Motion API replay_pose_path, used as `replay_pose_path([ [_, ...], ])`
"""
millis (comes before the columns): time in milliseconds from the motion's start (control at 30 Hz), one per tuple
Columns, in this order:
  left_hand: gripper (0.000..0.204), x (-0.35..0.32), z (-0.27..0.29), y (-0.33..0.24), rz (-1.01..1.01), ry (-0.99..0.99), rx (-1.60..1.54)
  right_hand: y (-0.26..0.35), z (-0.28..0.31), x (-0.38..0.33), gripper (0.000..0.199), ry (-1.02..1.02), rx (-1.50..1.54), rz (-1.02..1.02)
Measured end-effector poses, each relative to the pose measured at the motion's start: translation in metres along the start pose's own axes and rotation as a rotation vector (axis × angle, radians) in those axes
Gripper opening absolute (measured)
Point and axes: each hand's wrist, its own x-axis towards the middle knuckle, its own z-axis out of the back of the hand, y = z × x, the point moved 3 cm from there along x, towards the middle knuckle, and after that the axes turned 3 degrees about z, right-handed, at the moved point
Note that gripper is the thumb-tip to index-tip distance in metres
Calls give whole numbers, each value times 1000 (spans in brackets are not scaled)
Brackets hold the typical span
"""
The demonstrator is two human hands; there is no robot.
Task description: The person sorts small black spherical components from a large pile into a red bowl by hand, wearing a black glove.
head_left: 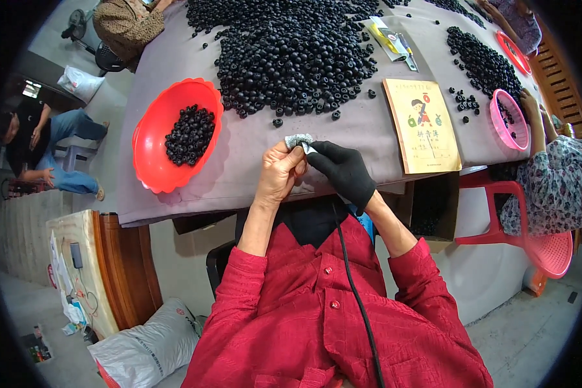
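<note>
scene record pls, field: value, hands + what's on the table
left hand: bare left hand, pinching a small silvery piece
right hand: right hand in a black glove, fingertips on the same piece
surface: table under a grey cloth
main pile: black ring-shaped beads, heaped at the far centre
left of hands: red dish holding a small batch of beads
right of hands: yellow booklet, flat
far right: pink basket; another person's hand at it
clothing: red buttoned shirt

Yellow packet at table's far side, white sack on floor, possibly plastic
</note>
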Motion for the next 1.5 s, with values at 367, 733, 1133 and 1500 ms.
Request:
replay_pose_path([
  [367,14,1,0,0,-2,41,-70,8,1,-1,32,0,106,12],
  [733,15,0,1,1,35,87,-177,3,3,-3,32,28,132,12],
  [1133,15,-1,0,-1,-10,61,-86,11,4,1,30,17,100,-2],
  [1500,21,-39,46,-137,-469,-582,523,8,7,-1,30,-50,133,-85],
])
